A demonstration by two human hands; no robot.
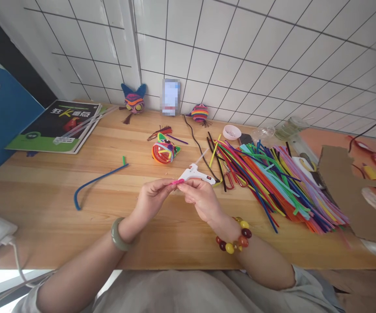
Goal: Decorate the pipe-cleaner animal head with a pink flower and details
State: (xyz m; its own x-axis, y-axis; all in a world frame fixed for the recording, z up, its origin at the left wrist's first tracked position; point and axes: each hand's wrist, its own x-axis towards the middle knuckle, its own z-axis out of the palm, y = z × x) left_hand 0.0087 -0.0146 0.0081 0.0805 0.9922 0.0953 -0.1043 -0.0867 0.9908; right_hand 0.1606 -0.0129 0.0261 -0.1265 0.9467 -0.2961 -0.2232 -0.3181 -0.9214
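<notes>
Wrists: jade-green bangle [116,237] on the left, beaded bracelet [243,241] in yellow, orange and dark red on the right; both nearer the wearer than the white glue gun [194,174].
Hands: left hand [151,198] and right hand [202,199] close together, fingertips of both pinched on one pink piece [178,181].
Pink piece: held between the hands, at the glue gun's near left side; too small to tell its exact shape.
Glue gun: lying on the desk [174,248], red switch on its handle; contact with the right hand cannot be told.
Blue pipe cleaner [94,179]: bent, well left of the glue gun, a short green piece [124,160] at its far end.
Red-handled scissors [229,180]: near the glue gun, right side.
Multicoloured pipe cleaners [272,187]: heaped right of the glue gun.
Cat-like head [162,151]: beyond the glue gun, to its left, green-eared.
Pink bowl [232,132]: beyond the glue gun, to its right.
Phone [171,98]: upright against the tiled wall [230,52], farther beyond the glue gun.
</notes>
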